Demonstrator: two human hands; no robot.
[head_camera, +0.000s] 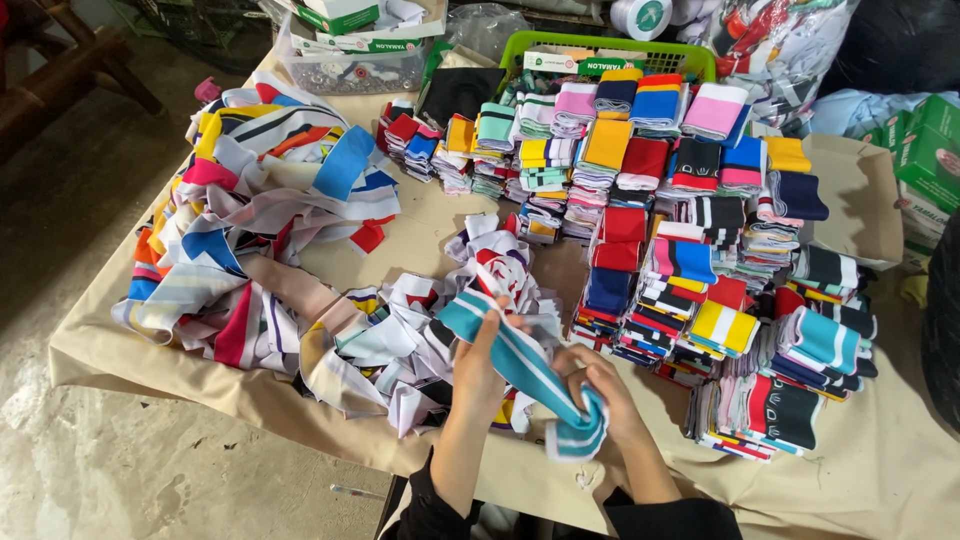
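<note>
Left hand: the left hand (478, 362) is gripping the upper part of a teal knitted rib band with white stripes (525, 372), fingers curling around its edge and the thumb lying across the cloth.
Right hand: the right hand (600, 395) is closing on the lower end of the same band, fingertips pinching the fabric where it is folding over into a loop.
Teal band: it is running slantwise between the two hands, high at the left, low at the right, held just above the table's near edge and not lying flat.
Sleeves: black cuffs are showing at both wrists at the bottom of the view.
Loose heap: a tangled pile of unsorted striped knit strips in white, red and blue (420, 330) is lying just behind the left hand, touching the band's upper end.
Bigger heap: a wider mound of mixed coloured strips (250, 210) is spreading over the table's left side.
Sorted stacks: neat folded piles of rib bands in many colours (700, 250) are standing in rows to the right of the hands and reaching back across the table.
Basket: a green plastic crate (560, 42) is sitting behind the stacks at the far edge.
Table cover: a beige cloth (880, 460) is draping the whole table.
</note>
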